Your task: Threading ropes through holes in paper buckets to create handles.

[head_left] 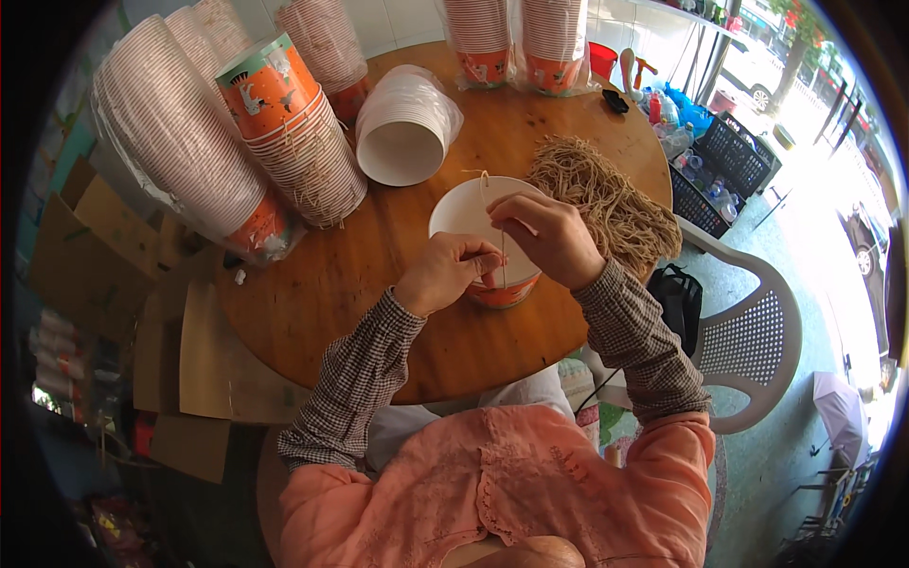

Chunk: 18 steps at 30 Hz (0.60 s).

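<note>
In front of me on the round wooden table stands an orange-patterned paper bucket, its white inside facing up. My left hand is over its near left rim, thumb and finger pinched on a thin tan cord. My right hand reaches over the bucket's right side, fingers also closed on the cord. A small loop of cord sticks up at the bucket's far rim. Just beyond my right hand lies a heap of tan cords.
Tall stacks of paper buckets in plastic stand at the table's left and back. An unwrapped stack has cords hanging on it. White buckets lie on their side. A plastic chair and black crates are at right, cardboard boxes left.
</note>
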Motion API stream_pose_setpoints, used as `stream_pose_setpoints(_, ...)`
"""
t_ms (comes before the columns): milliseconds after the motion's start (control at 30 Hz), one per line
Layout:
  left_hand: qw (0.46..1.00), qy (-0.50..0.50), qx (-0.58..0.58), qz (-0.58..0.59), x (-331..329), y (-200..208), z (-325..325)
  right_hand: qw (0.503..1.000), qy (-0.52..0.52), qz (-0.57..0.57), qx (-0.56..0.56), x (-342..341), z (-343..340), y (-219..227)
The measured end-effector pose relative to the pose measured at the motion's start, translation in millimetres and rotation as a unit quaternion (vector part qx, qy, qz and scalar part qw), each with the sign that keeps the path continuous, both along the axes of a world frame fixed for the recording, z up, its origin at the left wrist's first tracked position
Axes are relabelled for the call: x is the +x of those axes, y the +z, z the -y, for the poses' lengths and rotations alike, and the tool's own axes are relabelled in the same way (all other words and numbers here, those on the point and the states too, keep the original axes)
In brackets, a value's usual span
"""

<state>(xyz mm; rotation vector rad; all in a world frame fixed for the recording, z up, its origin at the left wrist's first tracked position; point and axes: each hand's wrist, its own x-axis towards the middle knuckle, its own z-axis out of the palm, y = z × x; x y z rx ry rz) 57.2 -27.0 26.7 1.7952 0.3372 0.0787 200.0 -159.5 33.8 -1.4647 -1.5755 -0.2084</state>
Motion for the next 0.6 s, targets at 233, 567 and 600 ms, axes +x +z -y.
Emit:
stream_pose_setpoints(233, 0.998, -0.042, -0.027, 0.047, 4.4, -7.6, 7.5, 0.998, 0.014, 0.018, -0.064, 16.0, -7.1, -4.5)
stream_pose_setpoints(567, 0.997, -0.042, -0.004, 0.060, 4.1, -7.5, 7.1, 0.990, 0.085, -0.098, -0.060, 8.1, 33.8, -11.9)
stream_pose_setpoints(600, 0.997, -0.043, -0.004, 0.059, 4.8, -7.9, 7.6, 0.990, 0.084, -0.099, -0.060, 8.9, 33.6, -15.7)
